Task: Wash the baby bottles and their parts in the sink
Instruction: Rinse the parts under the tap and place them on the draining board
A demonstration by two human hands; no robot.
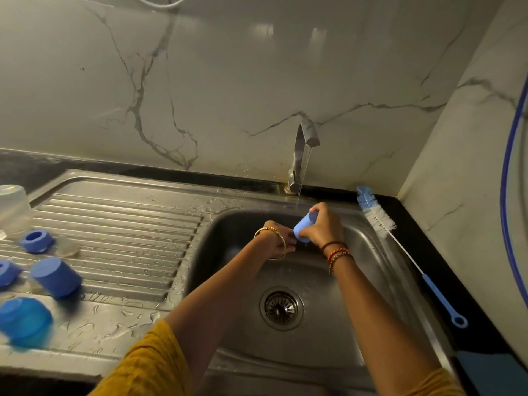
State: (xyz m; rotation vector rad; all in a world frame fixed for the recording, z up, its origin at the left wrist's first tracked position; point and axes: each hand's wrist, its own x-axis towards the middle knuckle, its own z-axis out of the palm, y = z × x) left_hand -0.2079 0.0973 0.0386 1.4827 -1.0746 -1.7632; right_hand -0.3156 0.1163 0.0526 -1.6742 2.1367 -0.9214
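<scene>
right hand (324,227) grips blue cap (305,226) under tap stream; left hand (281,242) just beside it, fingers relaxed under cap.

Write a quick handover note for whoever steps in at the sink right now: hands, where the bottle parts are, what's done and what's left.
Right hand grips a blue cap over the sink, just beside the thin stream from the running tap.
Left hand rests under the cap; its fingers are hidden.
On the draining board: clear bottle, blue ring, another blue cap, a blurred blue part.
Bottle brush lies on the counter to the right.
Done: unclear which parts are washed.
Left: finish rinsing this cap, then check the others.
</scene>
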